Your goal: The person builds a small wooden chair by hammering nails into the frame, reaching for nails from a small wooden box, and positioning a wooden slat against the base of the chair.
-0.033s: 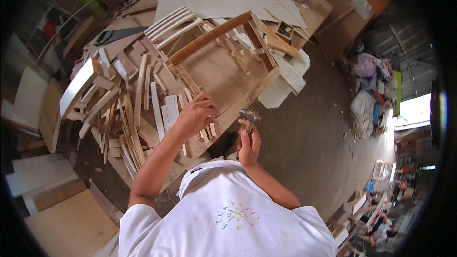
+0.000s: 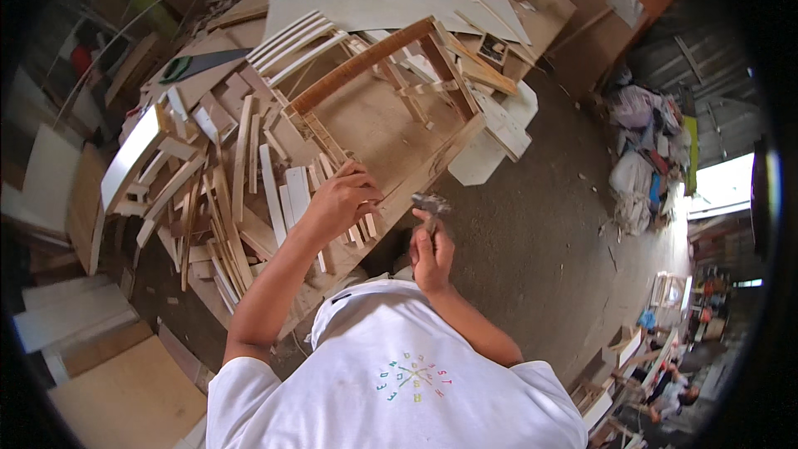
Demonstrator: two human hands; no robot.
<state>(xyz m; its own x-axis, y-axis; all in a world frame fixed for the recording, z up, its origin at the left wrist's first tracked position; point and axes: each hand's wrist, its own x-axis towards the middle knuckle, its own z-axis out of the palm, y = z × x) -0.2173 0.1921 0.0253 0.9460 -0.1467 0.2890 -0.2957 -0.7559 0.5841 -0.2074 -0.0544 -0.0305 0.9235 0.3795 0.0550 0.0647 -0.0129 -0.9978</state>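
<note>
A hammer (image 2: 430,204) is gripped in the closed right hand (image 2: 432,256) just right of the left hand (image 2: 342,202), whose fingers are pinched on the near rail of the wooden frame (image 2: 391,108); those fingers could be struck by a glancing blow.

Both my arms reached forward, one hand spread low, the other fisted.

My left arm stretched out nearly straight, bare from the short sleeve down, and my left hand (image 2: 339,199) lay palm down with fingers curled and pinched at the tips. My right arm was bent at the elbow, forearm raised, and my right hand (image 2: 432,256) was clenched in a tight fist, knuckles up, just beside my left.
</note>
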